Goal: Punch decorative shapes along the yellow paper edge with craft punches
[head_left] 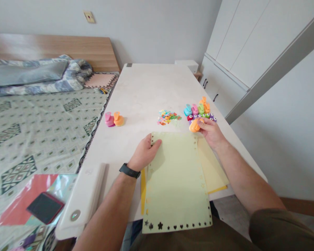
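My left hand (pixel 144 152) pinches the top left corner of a pale yellow-green paper sheet (pixel 176 181) whose edges carry punched-out shapes. The sheet lies on the white table (pixel 143 90) over a darker yellow sheet (pixel 211 167) and hangs past the near edge. My right hand (pixel 210 130) is closed on an orange craft punch (pixel 194 126) at the sheet's top right corner, just in front of a cluster of small coloured punches (pixel 199 111).
A pile of coloured paper cut-outs (pixel 168 117) lies mid-table. A pink punch (pixel 109 119) and an orange punch (pixel 118 119) stand at the left. A white flat device (pixel 81 202) lies at the near left edge. A bed (pixel 36 118) holds a dark phone (pixel 45 207) on red paper.
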Available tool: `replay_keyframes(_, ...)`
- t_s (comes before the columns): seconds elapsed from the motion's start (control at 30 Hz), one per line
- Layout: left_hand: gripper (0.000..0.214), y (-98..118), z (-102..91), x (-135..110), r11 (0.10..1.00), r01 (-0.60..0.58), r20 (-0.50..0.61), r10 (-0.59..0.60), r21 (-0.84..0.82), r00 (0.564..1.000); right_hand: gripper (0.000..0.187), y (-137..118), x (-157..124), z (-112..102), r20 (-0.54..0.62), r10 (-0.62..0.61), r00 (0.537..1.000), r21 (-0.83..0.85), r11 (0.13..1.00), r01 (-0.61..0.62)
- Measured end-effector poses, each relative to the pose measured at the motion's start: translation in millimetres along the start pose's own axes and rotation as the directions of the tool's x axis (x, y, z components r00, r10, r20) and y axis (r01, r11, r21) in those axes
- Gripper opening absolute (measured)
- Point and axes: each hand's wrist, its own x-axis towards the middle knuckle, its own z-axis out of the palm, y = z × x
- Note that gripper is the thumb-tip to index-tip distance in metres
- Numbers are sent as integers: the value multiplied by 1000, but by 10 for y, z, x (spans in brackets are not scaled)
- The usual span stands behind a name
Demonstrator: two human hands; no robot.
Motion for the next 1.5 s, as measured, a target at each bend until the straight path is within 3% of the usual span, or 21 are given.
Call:
replay_keyframes(0.3, 36, 20, -9, 0, 999, -28, 15, 28, -19, 999, 25, 12, 46, -79, -75, -23, 997, 54, 998, 27)
replay_keyframes(1.5, 52, 79, 17, -13, 978, 71, 25, -67, -197, 997, 21, -41, 10, -111, -41, -7, 999, 59, 998, 9)
